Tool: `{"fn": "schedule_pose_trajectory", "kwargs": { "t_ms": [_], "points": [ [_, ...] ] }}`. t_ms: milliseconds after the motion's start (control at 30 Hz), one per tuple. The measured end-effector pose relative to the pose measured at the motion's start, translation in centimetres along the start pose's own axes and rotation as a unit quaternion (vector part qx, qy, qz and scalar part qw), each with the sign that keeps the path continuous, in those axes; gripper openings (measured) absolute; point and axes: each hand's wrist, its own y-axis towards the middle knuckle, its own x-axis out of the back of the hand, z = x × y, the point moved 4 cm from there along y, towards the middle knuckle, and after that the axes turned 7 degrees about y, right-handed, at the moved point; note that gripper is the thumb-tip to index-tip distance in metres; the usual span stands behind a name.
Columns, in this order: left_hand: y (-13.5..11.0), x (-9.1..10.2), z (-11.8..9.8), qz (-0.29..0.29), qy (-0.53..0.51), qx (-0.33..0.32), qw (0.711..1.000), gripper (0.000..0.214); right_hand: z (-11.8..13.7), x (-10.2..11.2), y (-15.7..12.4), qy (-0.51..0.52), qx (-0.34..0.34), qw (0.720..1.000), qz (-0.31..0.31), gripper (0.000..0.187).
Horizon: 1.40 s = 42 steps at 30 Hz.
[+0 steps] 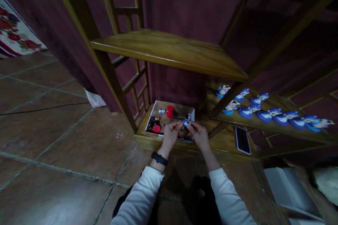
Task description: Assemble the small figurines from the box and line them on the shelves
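Observation:
Both my hands meet over an open cardboard box (151,121) on the low wooden shelf. Between their fingertips is a small blue-and-white figurine (186,123). My left hand (171,133), with a dark band on its wrist, is closed on the figurine's left side. My right hand (199,134) pinches it from the right; the fingers partly cover it. Inside the box lie several other figurines, among them one with a red base (170,111) near the back and a dark one with a red base (156,128) at the front left.
Several blue-based figurines (271,114) stand in rows on the right-hand shelf (308,132). A phone (242,140) lies on the low shelf right of my hands. A wooden shelf board (169,51) juts out above the box. A grey box-like object (292,190) rests at the lower right.

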Motion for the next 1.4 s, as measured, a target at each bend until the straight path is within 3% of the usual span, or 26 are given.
{"fn": "schedule_pose_trajectory", "kwargs": {
  "t_ms": [267,367,567,867,1000,1400],
  "points": [
    [-0.2,0.1,0.3,-0.01,-0.004,-0.003,1.0,0.017,-0.4,-0.1,0.1,-0.018,-0.026,0.999,0.011,0.039],
    [0.1,0.3,1.0,-0.018,-0.017,0.026,0.999,0.019,-0.8,-0.5,0.2,-0.041,-0.011,0.999,0.011,0.036],
    [1.2,0.0,2.2,-0.011,-0.109,0.091,0.99,0.026,-0.3,-1.5,0.3,-0.148,0.097,0.984,-0.008,0.031],
    [0.9,-0.5,3.0,-0.05,-0.2,0.188,0.96,0.026,-0.1,-2.2,0.9,-0.142,0.09,0.985,-0.026,0.024],
    [0.8,-0.5,3.3,-0.055,-0.213,0.196,0.956,0.026,-0.3,-2.1,0.9,-0.146,0.063,0.987,-0.03,0.023],
    [-0.1,-1.2,4.3,-0.133,-0.259,0.194,0.937,0.021,-0.5,-2.5,0.3,-0.175,0.085,0.98,-0.042,0.023]
  ]
}}
